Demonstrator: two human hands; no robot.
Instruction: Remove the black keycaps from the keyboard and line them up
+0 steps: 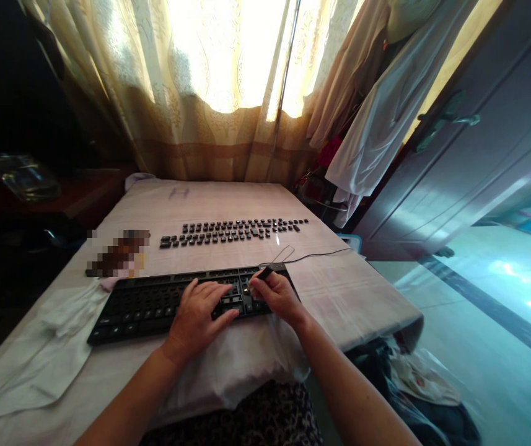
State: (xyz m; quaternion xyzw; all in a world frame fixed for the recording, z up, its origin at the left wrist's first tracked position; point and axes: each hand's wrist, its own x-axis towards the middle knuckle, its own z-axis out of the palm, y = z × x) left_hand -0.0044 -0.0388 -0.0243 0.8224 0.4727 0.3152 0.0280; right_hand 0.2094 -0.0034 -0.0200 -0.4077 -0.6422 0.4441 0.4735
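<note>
A black computer keyboard (pixel 149 325) lies at a slant near the front of the table, with many of its keys off on the right part. My left hand (pixel 197 316) rests over its middle right, fingers stretched out and thumb apart. Over the number pad end, my right hand (pixel 277 294) is closed on a small black object (pixel 264 274) that sticks up between thumb and fingers. Its lower end is hidden, so I cannot tell its kind. Beyond the keyboard, loose black keycaps (pixel 232 232) lie in several neat rows.
A patterned cloth covers the table (pixel 353 291). A white cloth (pixel 61 334) lies at the left, below a blurred-out object (pixel 123 254). A thin black cable (pixel 318 254) runs off to the right. Curtains (pixel 228 136) hang behind; a door (pixel 414 179) stands at the right.
</note>
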